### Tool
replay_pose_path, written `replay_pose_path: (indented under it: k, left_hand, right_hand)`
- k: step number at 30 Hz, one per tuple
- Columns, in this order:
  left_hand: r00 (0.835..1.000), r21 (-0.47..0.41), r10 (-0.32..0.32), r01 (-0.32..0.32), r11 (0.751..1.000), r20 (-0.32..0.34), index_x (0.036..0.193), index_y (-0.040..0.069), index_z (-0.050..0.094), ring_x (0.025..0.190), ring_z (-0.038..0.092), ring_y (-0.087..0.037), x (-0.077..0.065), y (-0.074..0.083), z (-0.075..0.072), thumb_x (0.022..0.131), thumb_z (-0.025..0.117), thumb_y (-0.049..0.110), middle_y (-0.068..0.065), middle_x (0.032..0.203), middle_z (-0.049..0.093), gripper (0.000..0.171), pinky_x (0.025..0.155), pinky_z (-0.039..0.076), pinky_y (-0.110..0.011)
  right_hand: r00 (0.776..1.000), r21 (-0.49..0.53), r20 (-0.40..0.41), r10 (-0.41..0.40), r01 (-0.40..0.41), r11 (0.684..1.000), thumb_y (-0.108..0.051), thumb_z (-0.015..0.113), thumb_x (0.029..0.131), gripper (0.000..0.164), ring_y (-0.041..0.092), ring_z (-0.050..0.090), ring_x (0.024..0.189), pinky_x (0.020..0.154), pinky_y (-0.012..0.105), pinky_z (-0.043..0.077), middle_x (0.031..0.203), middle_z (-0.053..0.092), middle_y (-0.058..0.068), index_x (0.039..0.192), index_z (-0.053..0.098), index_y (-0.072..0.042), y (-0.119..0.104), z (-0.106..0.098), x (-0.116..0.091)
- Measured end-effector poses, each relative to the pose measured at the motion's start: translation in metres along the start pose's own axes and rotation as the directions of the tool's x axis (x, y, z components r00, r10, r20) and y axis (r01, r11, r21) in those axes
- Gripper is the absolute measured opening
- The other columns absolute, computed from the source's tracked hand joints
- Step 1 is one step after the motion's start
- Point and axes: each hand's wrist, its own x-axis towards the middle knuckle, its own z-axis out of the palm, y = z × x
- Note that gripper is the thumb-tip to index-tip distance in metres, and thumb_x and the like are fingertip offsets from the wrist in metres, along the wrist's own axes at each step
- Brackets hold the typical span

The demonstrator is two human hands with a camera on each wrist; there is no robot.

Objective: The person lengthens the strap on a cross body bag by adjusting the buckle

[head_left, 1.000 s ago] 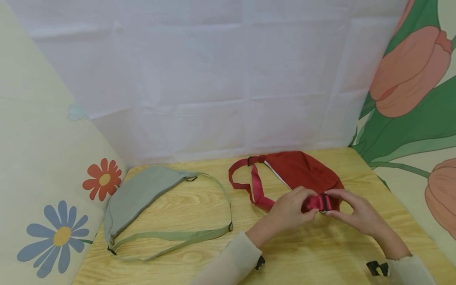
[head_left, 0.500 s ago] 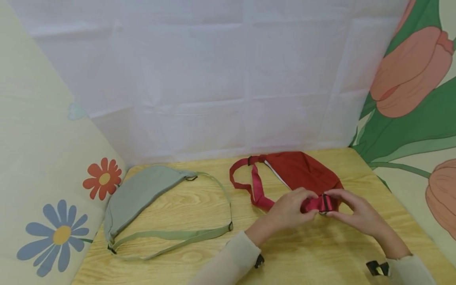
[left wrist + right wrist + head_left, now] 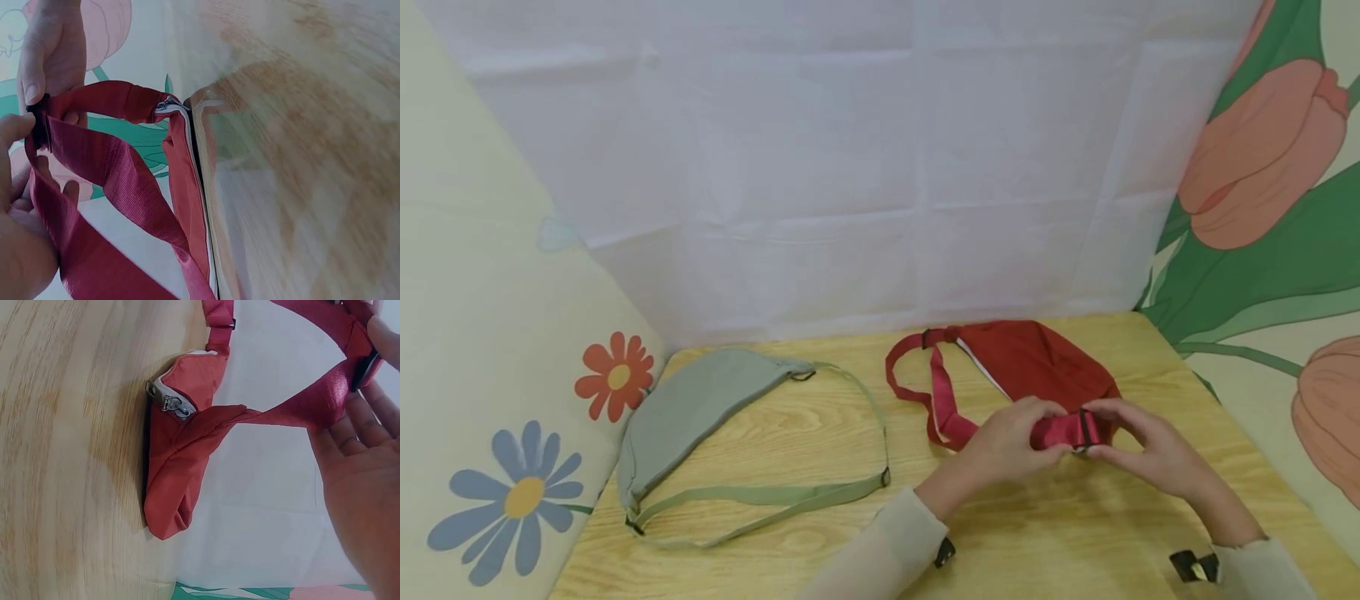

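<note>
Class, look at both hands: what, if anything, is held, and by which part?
The left hand and right hand both hold the red fabric waist bag by its long crimson strap, pinching it at the black slider buckle.

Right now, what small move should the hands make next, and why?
Perhaps draw a little of the red strap through the black buckle: the left hand pinches the strap beside it, and the right hand grips at the buckle.
</note>
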Motion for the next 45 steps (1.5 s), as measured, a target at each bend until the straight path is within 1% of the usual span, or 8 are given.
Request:
replay_pose_path:
  k: [4,11,24,27,30,32,37,45]
  left_hand:
    - [0.999,0.039,0.008,-0.007,0.999,-0.040,0.129,0.014,0.064,0.086,0.052,0.001,0.0002,0.0004,0.0019,0.093,0.074,0.038,0.003,0.110,0.064,0.044,0.072,0.040,-0.005]
    - [0.986,0.126,0.106,-0.089,0.988,-0.132,0.122,0.014,0.068,0.086,0.054,0.000,0.0005,0.0001,0.0039,0.090,0.078,0.033,0.004,0.103,0.065,0.039,0.073,0.041,-0.004]
    - [0.986,-0.009,0.122,-0.124,0.992,-0.109,0.118,0.007,0.069,0.086,0.056,-0.005,0.0037,0.0018,0.0038,0.090,0.079,0.021,-0.002,0.102,0.067,0.033,0.073,0.041,-0.004]
    - [0.989,-0.034,0.107,-0.111,0.993,-0.106,0.118,0.006,0.069,0.088,0.057,-0.008,0.0032,0.0032,0.0034,0.090,0.079,0.021,-0.004,0.103,0.067,0.033,0.074,0.041,-0.005]
    - [0.992,0.010,0.096,-0.096,0.995,-0.086,0.122,0.008,0.067,0.094,0.057,-0.009,0.0023,0.0035,0.0033,0.091,0.078,0.027,-0.002,0.108,0.068,0.037,0.079,0.041,-0.006]
    - [0.993,0.083,0.092,-0.086,0.993,-0.068,0.125,0.011,0.066,0.100,0.057,-0.008,0.0009,0.0030,0.0030,0.091,0.078,0.035,0.001,0.113,0.068,0.044,0.084,0.042,-0.008]
    - [0.996,0.250,0.076,-0.061,0.966,-0.049,0.129,0.017,0.064,0.104,0.057,-0.005,-0.0028,-0.0004,0.0022,0.088,0.078,0.047,0.008,0.117,0.068,0.053,0.091,0.043,-0.013]
    - [0.994,0.300,0.080,-0.056,0.952,-0.068,0.123,0.016,0.067,0.096,0.057,-0.005,-0.0020,-0.0024,0.0050,0.090,0.077,0.039,0.008,0.111,0.069,0.041,0.086,0.044,-0.013]
  right_hand:
    - [1.000,-0.004,-0.015,0.025,-0.025,1.000,0.008,0.079,0.081,0.050,0.003,0.059,0.096,0.094,0.008,0.042,0.116,0.065,-0.004,0.127,0.062,-0.003,0.0004,0.0001,-0.0005]
    - [1.000,0.016,-0.020,0.010,-0.010,1.000,0.010,0.079,0.080,0.050,0.003,0.059,0.098,0.094,0.008,0.042,0.116,0.066,-0.003,0.125,0.062,-0.002,0.0003,0.0017,-0.0004]
    - [1.000,0.034,0.014,0.007,-0.008,0.999,0.008,0.079,0.081,0.049,0.005,0.060,0.094,0.091,0.009,0.044,0.113,0.066,-0.004,0.126,0.062,-0.002,-0.0017,0.0017,0.0017]
    - [1.000,0.037,0.020,0.010,-0.011,0.999,0.008,0.079,0.081,0.048,0.005,0.060,0.093,0.090,0.010,0.044,0.111,0.067,-0.004,0.126,0.063,-0.002,-0.0010,0.0016,0.0019]
    - [1.000,0.035,0.013,0.018,-0.019,0.999,0.008,0.079,0.081,0.048,0.005,0.061,0.093,0.090,0.010,0.045,0.110,0.067,-0.004,0.125,0.064,-0.003,-0.0005,0.0012,0.0011]
    - [1.000,0.034,0.008,0.024,-0.024,0.999,0.007,0.079,0.080,0.047,0.004,0.061,0.094,0.090,0.010,0.045,0.110,0.068,-0.003,0.124,0.064,-0.004,-0.0005,0.0006,0.0003]
    - [0.999,0.034,-0.008,0.042,-0.042,0.999,0.006,0.080,0.080,0.047,0.004,0.061,0.096,0.093,0.010,0.044,0.109,0.068,-0.003,0.123,0.065,-0.005,-0.0015,-0.0012,-0.0010]
    - [0.998,0.056,-0.025,0.054,-0.053,0.997,0.008,0.079,0.081,0.047,0.003,0.060,0.097,0.093,0.011,0.045,0.113,0.067,-0.006,0.125,0.064,-0.003,-0.0006,-0.0014,-0.0020]
